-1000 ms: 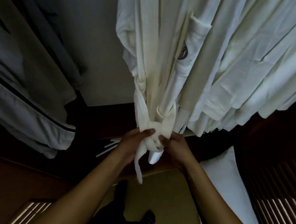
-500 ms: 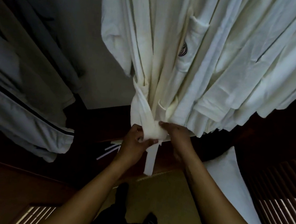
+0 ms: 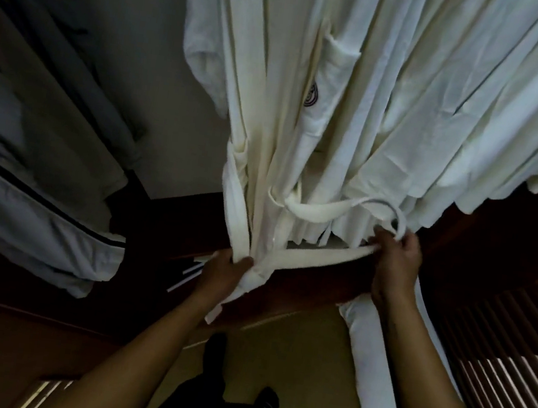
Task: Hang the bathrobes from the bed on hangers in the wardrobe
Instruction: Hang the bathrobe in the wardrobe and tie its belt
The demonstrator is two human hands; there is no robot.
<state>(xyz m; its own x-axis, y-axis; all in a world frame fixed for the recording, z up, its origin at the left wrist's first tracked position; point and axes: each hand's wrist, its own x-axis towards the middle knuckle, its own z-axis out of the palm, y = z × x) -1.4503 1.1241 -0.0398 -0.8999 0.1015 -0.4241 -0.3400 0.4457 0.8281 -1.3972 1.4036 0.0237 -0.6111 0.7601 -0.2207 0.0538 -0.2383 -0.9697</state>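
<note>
Hanging in wardrobe (image 3: 121, 13): bathrobes (image 3: 411, 102), belt (image 3: 315, 256) gripped.

Both hands — left hand (image 3: 226, 272), right hand (image 3: 397, 258) — grip the belt (image 3: 319, 254) of a hanging white bathrobe (image 3: 274, 101).

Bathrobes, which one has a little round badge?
The white bathrobe whose belt the left hand and right hand hold: its pocket shows a dark round badge; other robes show none.
</note>
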